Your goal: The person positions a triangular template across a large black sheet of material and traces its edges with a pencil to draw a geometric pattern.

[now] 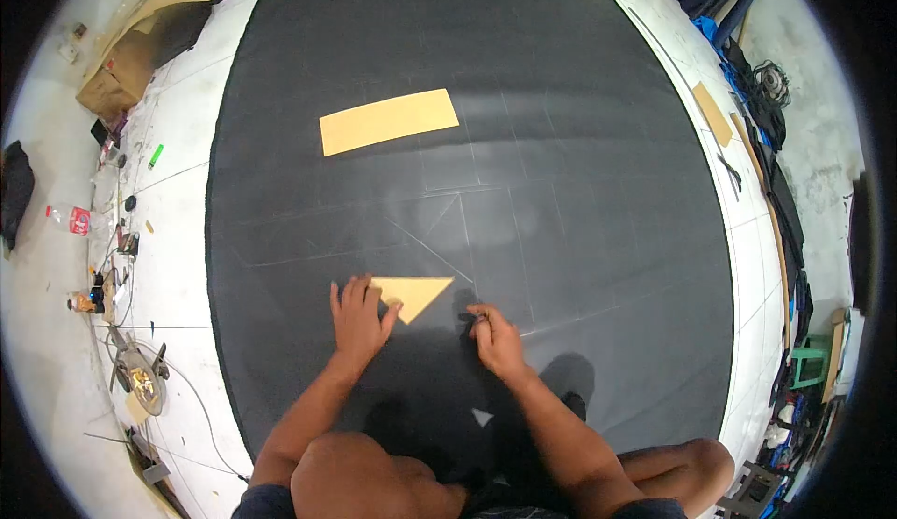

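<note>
A large sheet of black material point(617, 239) lies on the floor in front of me, with thin pale lines drawn across it. My left hand point(360, 318) rests with fingers spread at the left end of a yellow triangular card piece point(411, 295), its thumb and fingertips touching the card. To the right of that card, my right hand point(497, 340) is closed, thumb and forefinger together just above the black sheet. Whatever it pinches, if anything, is too small to make out. A longer yellow four-sided card point(388, 122) lies farther up the sheet.
A small white scrap point(481, 417) lies close to my body. White tiles border the sheet. Along the left are a plastic bottle point(70, 219), a green lighter-like item point(156, 156) and cords. On the right are another yellow card point(713, 114) and a green stool point(809, 365).
</note>
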Available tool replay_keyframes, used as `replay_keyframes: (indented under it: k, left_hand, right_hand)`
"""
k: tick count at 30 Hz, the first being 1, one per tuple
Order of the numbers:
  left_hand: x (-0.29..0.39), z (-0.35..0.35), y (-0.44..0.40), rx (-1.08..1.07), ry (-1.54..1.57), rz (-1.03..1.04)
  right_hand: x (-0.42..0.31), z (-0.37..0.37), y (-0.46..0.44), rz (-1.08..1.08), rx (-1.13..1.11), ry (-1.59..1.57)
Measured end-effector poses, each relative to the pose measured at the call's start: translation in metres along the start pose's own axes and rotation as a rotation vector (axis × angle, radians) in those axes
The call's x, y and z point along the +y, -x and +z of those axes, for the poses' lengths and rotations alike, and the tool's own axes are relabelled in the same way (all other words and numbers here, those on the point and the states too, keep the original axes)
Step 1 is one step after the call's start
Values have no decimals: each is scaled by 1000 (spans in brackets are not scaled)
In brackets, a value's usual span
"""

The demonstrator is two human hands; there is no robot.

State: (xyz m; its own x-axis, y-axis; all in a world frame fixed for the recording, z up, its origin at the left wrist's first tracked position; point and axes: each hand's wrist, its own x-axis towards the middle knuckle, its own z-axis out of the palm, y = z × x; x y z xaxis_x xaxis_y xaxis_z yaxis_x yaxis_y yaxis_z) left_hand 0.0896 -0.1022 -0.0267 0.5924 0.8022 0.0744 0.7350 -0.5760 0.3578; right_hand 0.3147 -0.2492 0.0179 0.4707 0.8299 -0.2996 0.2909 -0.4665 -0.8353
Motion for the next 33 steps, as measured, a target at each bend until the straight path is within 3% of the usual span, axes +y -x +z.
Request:
replay_keyframes:
  k: [2,8,14,16,20,22,25,28,29,33]
  left_hand:
    - [2,-2,22,30,26,-43]
    - [7,-5,18,59,106,-78]
    - [2,0,-33,3,88,165]
    - [4,1,-43,-25,56,340]
    - [19,-2,-25,-62,104,294]
    - [44,-9,4,-69,108,94]
    - [62,-8,26,-133,112,-7]
    - [48,6,12,-45,150,157]
    - [44,7,4,-131,174,148]
    - [38,19,-18,-111,180,209]
  right_hand:
    - [8,13,2,-170,-1,71]
    - [6,29,8,-332,-65,211]
    - [-5,32,12,-302,-111,442]
    - [-10,32,13,-306,-139,486]
    - [-27,36,7,-197,-156,601]
    - [-19,39,-6,-216,-104,590]
    - [-15,40,-22,-242,-64,562]
    - [-10,38,-27,-266,-76,556]
    - [-8,37,-29,-288,-67,564]
    - [-5,34,-20,-263,-35,649]
